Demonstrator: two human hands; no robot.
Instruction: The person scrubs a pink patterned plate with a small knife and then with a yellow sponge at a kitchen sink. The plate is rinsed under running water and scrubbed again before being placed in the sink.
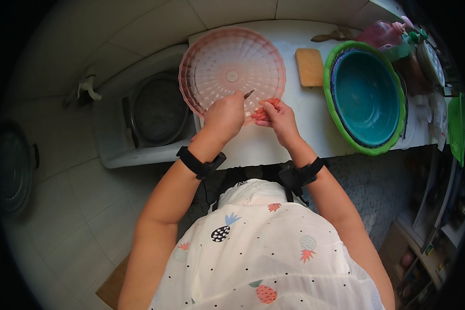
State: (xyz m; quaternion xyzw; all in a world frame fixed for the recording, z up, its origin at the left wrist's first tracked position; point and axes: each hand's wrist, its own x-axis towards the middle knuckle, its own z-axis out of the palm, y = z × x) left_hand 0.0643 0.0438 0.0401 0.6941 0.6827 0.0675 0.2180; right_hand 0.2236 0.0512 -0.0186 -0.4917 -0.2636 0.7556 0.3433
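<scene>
A round, ribbed, see-through pink plastic basin [236, 62] stands on the white counter before me, partly reaching over the sink's edge. Above its near side, my left hand [225, 114] is closed around a small knife [249, 93], whose dark pointed tip sticks out past the fingers; its handle is hidden. Just to the right, my right hand [281, 118] pinches a small reddish-orange piece of food [260, 112] over the basin's near right rim. What kind of food it is, I cannot tell.
Left of the basin, a dark round pan [161, 108] lies in the sink [139, 157] near a tap [88, 88]. To the right are an orange sponge [309, 67], nested green and blue basins [366, 99], a wooden-handled brush [327, 37] and a pink pump bottle [381, 34].
</scene>
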